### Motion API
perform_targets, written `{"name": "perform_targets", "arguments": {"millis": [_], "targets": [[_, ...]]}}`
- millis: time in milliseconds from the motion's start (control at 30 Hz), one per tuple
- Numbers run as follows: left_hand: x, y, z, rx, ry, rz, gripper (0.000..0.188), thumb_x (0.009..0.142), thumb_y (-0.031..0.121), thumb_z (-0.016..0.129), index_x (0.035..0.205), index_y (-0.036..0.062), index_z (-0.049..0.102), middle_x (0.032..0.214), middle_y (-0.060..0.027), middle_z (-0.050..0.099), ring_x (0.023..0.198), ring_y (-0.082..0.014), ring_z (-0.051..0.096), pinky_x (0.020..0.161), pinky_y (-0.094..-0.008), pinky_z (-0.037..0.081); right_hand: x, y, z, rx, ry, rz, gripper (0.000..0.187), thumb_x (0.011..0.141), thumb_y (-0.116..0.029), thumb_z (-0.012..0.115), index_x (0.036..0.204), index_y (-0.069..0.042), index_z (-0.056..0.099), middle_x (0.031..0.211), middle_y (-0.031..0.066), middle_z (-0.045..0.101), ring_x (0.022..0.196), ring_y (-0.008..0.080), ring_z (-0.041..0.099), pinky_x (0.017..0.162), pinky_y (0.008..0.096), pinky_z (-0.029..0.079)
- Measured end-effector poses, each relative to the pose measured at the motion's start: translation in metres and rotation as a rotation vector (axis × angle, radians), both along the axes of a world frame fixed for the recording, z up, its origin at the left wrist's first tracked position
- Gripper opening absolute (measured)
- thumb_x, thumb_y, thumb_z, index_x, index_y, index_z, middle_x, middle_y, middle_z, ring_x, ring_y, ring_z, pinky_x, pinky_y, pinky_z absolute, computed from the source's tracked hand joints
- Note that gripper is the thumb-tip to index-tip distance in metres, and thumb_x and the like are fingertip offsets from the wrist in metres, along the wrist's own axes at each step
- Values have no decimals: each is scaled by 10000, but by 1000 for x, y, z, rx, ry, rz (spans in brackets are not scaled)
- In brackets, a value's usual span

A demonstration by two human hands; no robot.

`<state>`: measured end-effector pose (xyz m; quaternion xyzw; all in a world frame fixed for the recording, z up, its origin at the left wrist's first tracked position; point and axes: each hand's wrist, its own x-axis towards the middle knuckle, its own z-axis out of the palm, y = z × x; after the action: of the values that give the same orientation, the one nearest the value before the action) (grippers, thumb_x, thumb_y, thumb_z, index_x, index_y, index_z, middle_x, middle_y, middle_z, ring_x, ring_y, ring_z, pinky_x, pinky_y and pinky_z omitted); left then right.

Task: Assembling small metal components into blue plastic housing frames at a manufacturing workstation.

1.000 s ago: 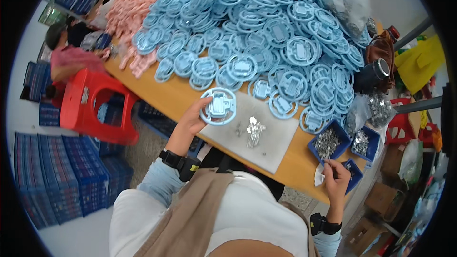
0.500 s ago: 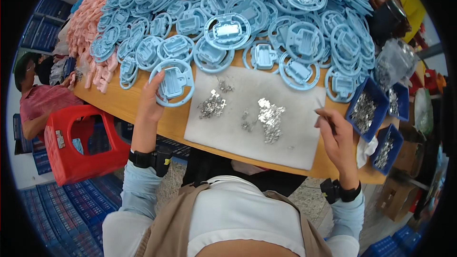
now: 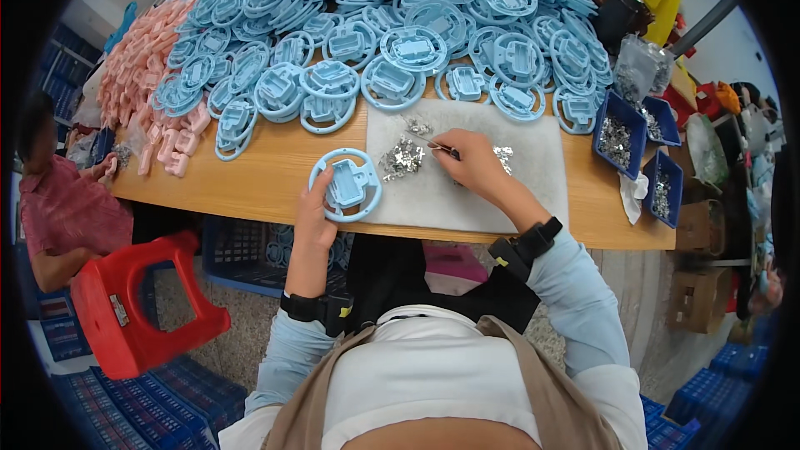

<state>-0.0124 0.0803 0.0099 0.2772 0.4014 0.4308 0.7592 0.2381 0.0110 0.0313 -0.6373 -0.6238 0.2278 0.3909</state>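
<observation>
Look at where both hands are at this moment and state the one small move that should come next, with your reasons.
Probably carry the thin metal tool in the right hand leftward to the round light-blue plastic ring part, which the left hand holds at the grey mat's left edge. The tool's tip is at a pile of small silvery metal pieces, and the part faces up, close by.

Light blue long sleeves, beige vest over white shirt. Black wrist device on each wrist, yellow mark on strap.
</observation>
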Motion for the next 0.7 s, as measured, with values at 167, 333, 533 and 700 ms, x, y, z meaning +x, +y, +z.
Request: {"name": "perform_targets", "arguments": {"millis": [167,333,533,700], "targets": [[-3,0,-6,-20,-54,-26,241,820,165,628,1004,26,557,921,-62,610,846,-142,608,745,-279,505,-4,14,-15,59,-61,90,153,765,-91,573,882,-5,621,820,176,610,769,352,573,694,397,452],[-3,-3,-2,-19,-46,-23,243,815,166,636,1000,25,564,906,-54,609,816,-130,605,713,-267,499,-6,19,-12,59,-170,159,150,770,-92,578,887,-4,610,826,173,606,784,362,564,691,405,447],[1,-14,9,-26,-23,-114,266,808,182,643,1007,23,571,893,-43,611,809,-124,603,700,-258,493,-3,21,-4,-8,-183,136,126,747,-88,599,839,-2,600,794,167,603,739,345,562,666,392,446],[11,-20,13,-43,-34,-184,273,799,180,649,1015,30,573,899,-48,612,800,-125,605,690,-262,498,-8,6,15,102,-76,-68,81,727,-55,636,784,-7,604,693,85,584,507,130,485,488,247,391]]}}
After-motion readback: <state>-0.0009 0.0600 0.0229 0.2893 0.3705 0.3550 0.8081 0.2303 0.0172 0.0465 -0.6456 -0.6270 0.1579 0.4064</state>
